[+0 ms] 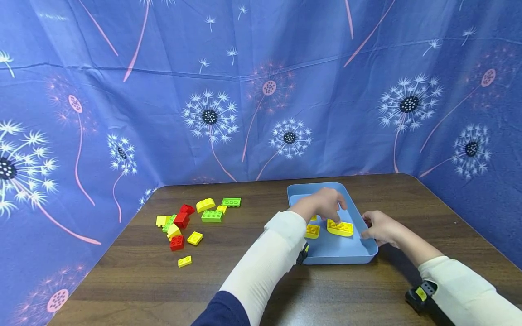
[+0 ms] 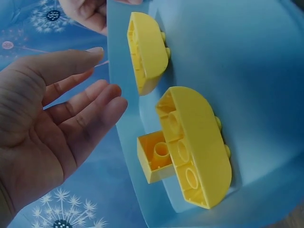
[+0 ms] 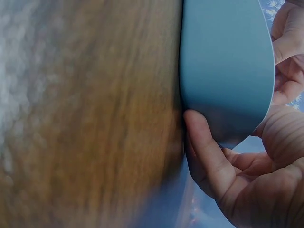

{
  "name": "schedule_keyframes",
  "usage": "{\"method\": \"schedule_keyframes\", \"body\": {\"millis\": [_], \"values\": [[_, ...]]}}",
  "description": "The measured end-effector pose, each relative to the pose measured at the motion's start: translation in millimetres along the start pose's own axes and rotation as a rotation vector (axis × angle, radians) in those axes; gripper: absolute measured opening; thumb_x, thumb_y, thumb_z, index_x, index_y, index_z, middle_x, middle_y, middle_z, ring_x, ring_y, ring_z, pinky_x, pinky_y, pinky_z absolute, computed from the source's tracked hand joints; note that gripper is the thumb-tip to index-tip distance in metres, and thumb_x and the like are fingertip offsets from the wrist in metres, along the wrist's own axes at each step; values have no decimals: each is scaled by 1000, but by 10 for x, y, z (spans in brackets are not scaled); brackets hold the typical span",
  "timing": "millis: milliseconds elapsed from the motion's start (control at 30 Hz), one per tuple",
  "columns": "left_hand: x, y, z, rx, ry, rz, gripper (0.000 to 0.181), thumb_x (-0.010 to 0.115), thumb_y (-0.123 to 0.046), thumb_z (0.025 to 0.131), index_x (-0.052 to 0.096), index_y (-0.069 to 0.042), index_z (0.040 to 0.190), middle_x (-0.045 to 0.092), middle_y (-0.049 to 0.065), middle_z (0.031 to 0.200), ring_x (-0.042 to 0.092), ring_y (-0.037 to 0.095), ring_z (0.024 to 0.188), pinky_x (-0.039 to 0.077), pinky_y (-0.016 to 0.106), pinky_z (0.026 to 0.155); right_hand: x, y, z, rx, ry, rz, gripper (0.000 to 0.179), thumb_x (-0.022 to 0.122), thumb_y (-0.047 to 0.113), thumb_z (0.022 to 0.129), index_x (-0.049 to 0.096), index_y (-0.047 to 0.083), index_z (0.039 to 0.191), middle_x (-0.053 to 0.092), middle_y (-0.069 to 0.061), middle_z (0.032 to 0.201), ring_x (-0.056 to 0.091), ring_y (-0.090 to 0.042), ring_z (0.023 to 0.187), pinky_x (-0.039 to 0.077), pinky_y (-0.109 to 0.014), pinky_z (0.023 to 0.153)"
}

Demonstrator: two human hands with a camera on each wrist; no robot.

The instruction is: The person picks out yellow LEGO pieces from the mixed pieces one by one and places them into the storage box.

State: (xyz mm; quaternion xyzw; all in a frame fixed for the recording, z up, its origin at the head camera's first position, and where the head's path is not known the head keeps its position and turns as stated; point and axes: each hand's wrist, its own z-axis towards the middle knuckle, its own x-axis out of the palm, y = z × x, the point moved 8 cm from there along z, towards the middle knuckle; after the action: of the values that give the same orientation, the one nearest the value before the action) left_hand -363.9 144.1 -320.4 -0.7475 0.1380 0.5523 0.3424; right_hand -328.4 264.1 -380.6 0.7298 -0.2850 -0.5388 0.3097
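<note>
A blue tray (image 1: 340, 260) stands on the table. My left hand (image 1: 326, 204) hovers over it, fingers loosely bent and holding nothing; in the left wrist view a gap separates this hand (image 2: 52, 114) from the bricks. Below lie a long rounded yellow brick (image 1: 340, 228), a second yellow brick (image 1: 312, 232) partly hidden by my wrist, and a small square yellow brick (image 2: 154, 156), hollow side showing. With my right hand (image 1: 382, 228) I grip the tray's right wall, fingers against its outer side (image 3: 228, 61) and thumb at the rim.
Loose bricks lie on the left of the brown table (image 1: 244, 253): several yellow ones such as an arched brick (image 1: 205, 204), red bricks (image 1: 181, 220) and green bricks (image 1: 212, 216). Behind the table hangs a blue dandelion-print cloth (image 1: 253, 127).
</note>
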Motion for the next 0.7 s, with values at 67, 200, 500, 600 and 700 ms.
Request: {"method": "schedule_keyframes", "body": {"millis": [67,200,500,600,700], "values": [[-22,-5,-27,16,-6,-12,40,78,-14,84,67,-16,122,60,-2,104,63,11,74,53,19,58,-2,-3,2,2,0,-2,45,68,-7,79,46,-19,117,54,-22,95,63,-28,84,58,-46,64],[-62,-8,-89,48,-16,-57,37,77,-13,84,67,-15,120,63,1,113,65,13,72,52,19,59,0,1,6,-2,3,-2,44,68,-7,79,47,-19,116,54,-21,94,62,-29,84,58,-46,64],[-199,10,-237,159,-64,55,35,79,-16,83,69,-14,116,65,-4,105,58,7,97,45,12,73,6,5,13,6,-5,-6,46,67,-7,79,45,-20,118,55,-23,95,63,-29,84,58,-45,63],[-208,54,-276,172,-62,92,35,78,-17,84,69,-13,117,66,-4,105,57,8,97,44,12,76,3,-4,16,10,-6,-19,49,67,-7,79,44,-20,120,55,-23,97,62,-29,85,58,-45,63],[-208,107,-305,176,-67,107,35,78,-18,83,69,-12,117,67,-2,107,59,10,100,44,13,78,3,1,12,9,-7,-21,50,68,-7,78,44,-20,120,54,-23,98,61,-29,86,58,-45,63]]}}
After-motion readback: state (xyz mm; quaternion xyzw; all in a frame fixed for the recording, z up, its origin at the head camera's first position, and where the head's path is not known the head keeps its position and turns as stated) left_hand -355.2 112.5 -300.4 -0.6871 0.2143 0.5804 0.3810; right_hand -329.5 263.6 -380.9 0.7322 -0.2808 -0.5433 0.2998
